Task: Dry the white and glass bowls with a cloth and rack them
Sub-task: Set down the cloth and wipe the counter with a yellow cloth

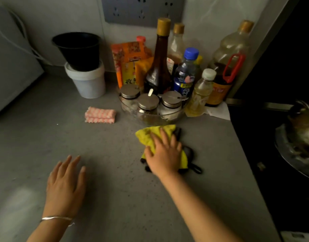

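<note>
The grey surface (98, 154) is taking up most of the view, w/ the stove side going dark on the right where a pan (296, 145) is sitting. At the back, a black pot (77, 49) is standing in a white tub (87, 81), and a crowd of bottles (159, 55) and a glass tray of lidded jars (150, 117) is filling the corner. No white or glass bowls and no rack are showing here, so can't say where they are.

The left hand (64, 186) is hovering flat and spread wide, holding nothing. The right hand (164, 154) is lying palm-down, fingers splayed, pressing on the yellow cloth (146, 135), not yet gripping it.

The cloth is lying just in front of the jar tray, partly over some black item w/ a loop (195, 168) that I can't identify. It's looking soft, light, floppy; probably best bunched in the fist at its middle. The black thing underneath could be dragging along w/ it, and the tray is sitting close behind. A folded pink-and-white cloth (100, 114) is lying to the left, well apart.
</note>
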`<state>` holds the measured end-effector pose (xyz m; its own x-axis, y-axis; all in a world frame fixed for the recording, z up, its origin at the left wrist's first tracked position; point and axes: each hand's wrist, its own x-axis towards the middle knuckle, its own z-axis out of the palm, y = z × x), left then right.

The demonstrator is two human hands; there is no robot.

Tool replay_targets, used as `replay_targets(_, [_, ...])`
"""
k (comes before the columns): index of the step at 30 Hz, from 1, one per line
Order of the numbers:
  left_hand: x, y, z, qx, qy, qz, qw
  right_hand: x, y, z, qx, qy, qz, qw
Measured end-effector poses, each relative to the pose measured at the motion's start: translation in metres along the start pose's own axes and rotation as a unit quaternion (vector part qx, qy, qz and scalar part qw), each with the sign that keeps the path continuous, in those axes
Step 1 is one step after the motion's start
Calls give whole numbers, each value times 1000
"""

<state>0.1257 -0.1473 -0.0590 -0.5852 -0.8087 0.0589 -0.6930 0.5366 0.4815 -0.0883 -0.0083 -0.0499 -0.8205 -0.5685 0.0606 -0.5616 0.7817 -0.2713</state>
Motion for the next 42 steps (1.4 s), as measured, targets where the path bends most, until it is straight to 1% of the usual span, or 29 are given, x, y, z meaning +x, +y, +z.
replay_targets(2, [-4, -10, -4, 0, 19, 8, 1000, -21, -25, 6, 4, -5, -103, 995])
replay_targets(4, [-9, -23, -12, -6, 39, 8, 999, -51, -30, 7, 19, -36, -233, 972])
replay_targets(5, [-11, -31, -18, -11, 42, 0, 999, -63, -22, 4, 41, -56, -284, 956])
replay_targets(6, [-13, -41, -26, -12, 50, -9, 999, -70, -9, -1, 59, -61, -321, 943])
replay_targets(7, [-13, -52, -35, -9, 62, -13, 998, -70, 7, -5, 61, -46, -330, 941])
replay_targets(8, [-13, -63, -43, -5, 71, -22, 997, -66, 22, -7, 56, -14, -307, 950])
replay_targets(9, [-14, -74, -52, -6, 71, -41, 997, -57, 33, -9, 51, 13, -254, 966])
replay_targets(11, [-14, -94, -68, -6, 64, -77, 995, -34, 33, -6, 38, 55, -111, 992])
replay_targets(12, [-15, -102, -74, -2, 67, -87, 994, -23, 21, -1, 27, 62, -55, 996])
replay_targets(13, [-17, -110, -80, 0, 71, -93, 993, -13, 2, 4, 21, 47, -20, 998])
replay_targets(15, [-22, -122, -87, -13, 83, -99, 991, 2, -46, 17, 15, 27, -1, 1000])
replay_targets(17, [-28, -131, -90, -24, 88, -112, 990, 3, -102, 30, 31, 2, -43, 999])
replay_targets(19, [-34, -139, -87, -27, 91, -114, 989, -15, -152, 44, 40, 16, -120, 992])
replay_targets(21, [-38, -140, -81, -34, 108, -104, 988, -53, -178, 51, 43, 14, -216, 975])
replay_targets(23, [-45, -134, -73, -40, 119, -90, 988, -99, -169, 48, 53, -13, -295, 954])
replay_targets(24, [-49, -129, -68, -41, 121, -81, 989, -121, -152, 44, 63, -28, -317, 946])
replay_targets(25, [-53, -122, -64, -43, 118, -77, 989, -138, -128, 38, 71, -38, -323, 943])
replay_targets(27, [-63, -108, -54, -46, 102, -78, 991, -157, -70, 24, 76, -20, -302, 950])
replay_targets(29, [-72, -91, -46, -50, 90, -63, 993, -163, -5, 5, 54, 25, -225, 973])
replay_targets(30, [-76, -82, -43, -53, 87, -47, 994, -164, 26, -5, 34, 50, -167, 984])
replay_targets(32, [-82, -62, -37, -52, 84, -7, 995, -163, 74, -20, -5, 80, -17, 997])
replay_targets(34, [-89, -44, -37, -57, 83, 16, 995, -159, 87, -25, -11, 88, 122, 989])
replay_targets(35, [-92, -37, -39, -62, 83, 18, 995, -156, 78, -23, -4, 90, 170, 981])
replay_targets(36, [-96, -31, -40, -66, 83, 18, 994, -156, 60, -20, 8, 95, 198, 975])
replay_targets(37, [-100, -27, -42, -70, 84, 18, 994, -158, 36, -14, 15, 101, 202, 974])
replay_targets(38, [-102, -23, -45, -75, 87, 18, 993, -162, 8, -8, 19, 100, 172, 980])
replay_targets(40, [-103, -16, -48, -82, 89, 18, 992, -176, -53, 9, 28, 72, 61, 995])
replay_targets(42, [-103, -7, -49, -83, 94, 23, 992, -192, -102, 25, 12, 17, -39, 999])
